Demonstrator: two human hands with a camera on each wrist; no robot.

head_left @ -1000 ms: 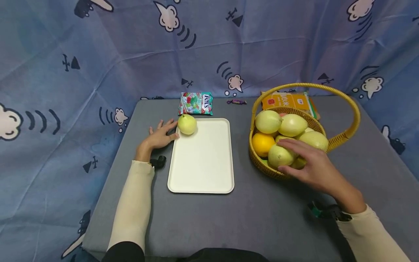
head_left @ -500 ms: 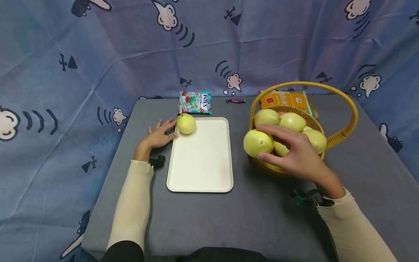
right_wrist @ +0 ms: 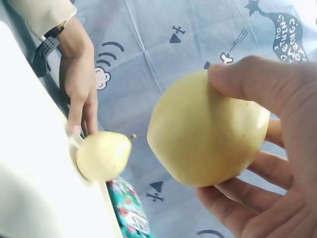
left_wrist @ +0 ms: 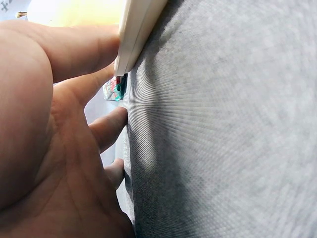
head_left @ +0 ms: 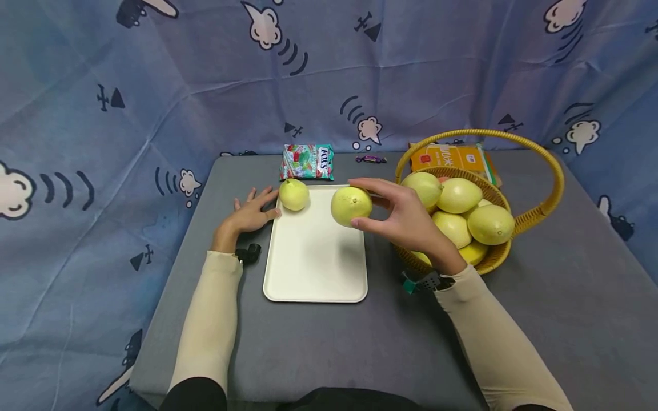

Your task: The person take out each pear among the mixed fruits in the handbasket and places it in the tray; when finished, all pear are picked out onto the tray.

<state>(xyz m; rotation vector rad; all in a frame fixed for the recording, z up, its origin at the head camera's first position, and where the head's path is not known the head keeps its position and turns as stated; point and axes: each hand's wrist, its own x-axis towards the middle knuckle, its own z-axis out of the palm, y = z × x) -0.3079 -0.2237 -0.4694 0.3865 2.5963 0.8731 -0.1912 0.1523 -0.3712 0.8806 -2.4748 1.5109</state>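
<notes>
My right hand (head_left: 398,214) grips a yellow-green pear (head_left: 349,206) between thumb and fingers, above the right part of the white tray (head_left: 319,268). In the right wrist view, the held pear (right_wrist: 203,134) fills the middle, with the thumb on top and fingers beneath. A second pear (head_left: 294,194), its stem showing in the right wrist view, sits in the tray's far left corner. My left hand (head_left: 249,214) lies with spread fingers at the tray's left edge. The left wrist view shows the thumb against the tray rim (left_wrist: 131,44).
A yellow wicker basket (head_left: 496,262) with a tall handle holds several pale yellow fruits, right of the tray. Behind the tray are a teal candy bag (head_left: 307,162) and a small purple wrapped candy (head_left: 372,159). An orange packet (head_left: 452,157) lies behind the basket.
My right hand has lifted the pear out of the basket and carried it left, over the tray. The left hand has stayed at the tray's edge.
</notes>
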